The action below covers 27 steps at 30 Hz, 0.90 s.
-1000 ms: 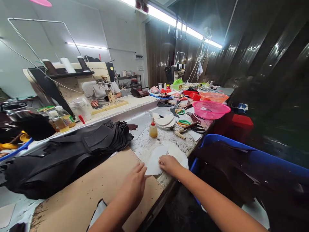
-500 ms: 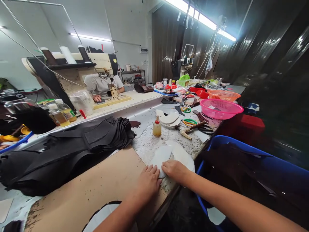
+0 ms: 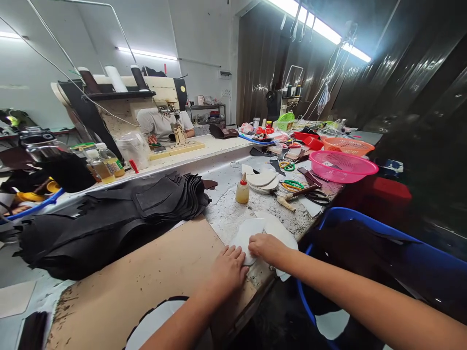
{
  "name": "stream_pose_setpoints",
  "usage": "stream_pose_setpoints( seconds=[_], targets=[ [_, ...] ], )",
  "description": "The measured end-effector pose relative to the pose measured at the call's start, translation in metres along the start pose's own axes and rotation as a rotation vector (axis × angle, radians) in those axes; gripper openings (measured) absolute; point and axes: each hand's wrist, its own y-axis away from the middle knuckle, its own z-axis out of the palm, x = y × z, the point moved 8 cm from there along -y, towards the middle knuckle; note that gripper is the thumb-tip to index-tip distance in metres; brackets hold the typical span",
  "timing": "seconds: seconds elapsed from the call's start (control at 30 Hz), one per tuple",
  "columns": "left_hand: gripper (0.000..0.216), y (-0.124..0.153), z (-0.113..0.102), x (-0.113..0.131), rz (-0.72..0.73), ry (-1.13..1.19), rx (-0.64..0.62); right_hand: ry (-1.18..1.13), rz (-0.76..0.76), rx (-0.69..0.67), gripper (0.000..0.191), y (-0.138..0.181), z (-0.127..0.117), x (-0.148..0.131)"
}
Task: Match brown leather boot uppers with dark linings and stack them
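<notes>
A small stack of white curved pieces (image 3: 272, 227) lies at the near edge of the speckled worktable (image 3: 229, 209). My left hand (image 3: 229, 269) rests flat on the brown board (image 3: 146, 282), fingers stretched out and touching the white pieces' near edge. My right hand (image 3: 267, 248) lies on top of the white pieces, fingers curled down onto them. A small glue bottle (image 3: 242, 190) with a red cap stands a little beyond them.
A thick pile of black cut pieces (image 3: 109, 218) fills the table's left. More white pieces (image 3: 261, 181), scissors (image 3: 317, 197) and a pink basket (image 3: 343, 165) sit farther back. A blue bin (image 3: 383, 253) stands at the right. Another person (image 3: 160, 124) works at a sewing machine behind.
My left hand slid right to the white pieces' edge. My right hand stayed on them, and the stack's near edge now hangs slightly over the table edge.
</notes>
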Motion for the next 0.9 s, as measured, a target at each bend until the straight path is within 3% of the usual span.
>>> stream_pose_setpoints(
  seconds=[0.23,0.6,0.77,0.9],
  targets=[
    [0.041,0.0,0.001,0.002,0.008,0.003,0.021,-0.03,0.123,0.065,0.019,0.014,0.013,-0.009],
    [0.042,0.004,0.004,0.005,0.008,-0.022,0.067,-0.119,0.263,0.207,0.021,0.018,0.007,-0.02],
    [0.033,0.004,0.001,0.008,0.01,-0.038,0.05,-0.255,0.461,0.347,0.017,0.014,-0.023,0.028],
    [0.031,0.006,-0.002,0.009,0.022,-0.009,0.016,-0.383,0.663,0.521,0.012,0.034,-0.076,0.09]
  ],
)
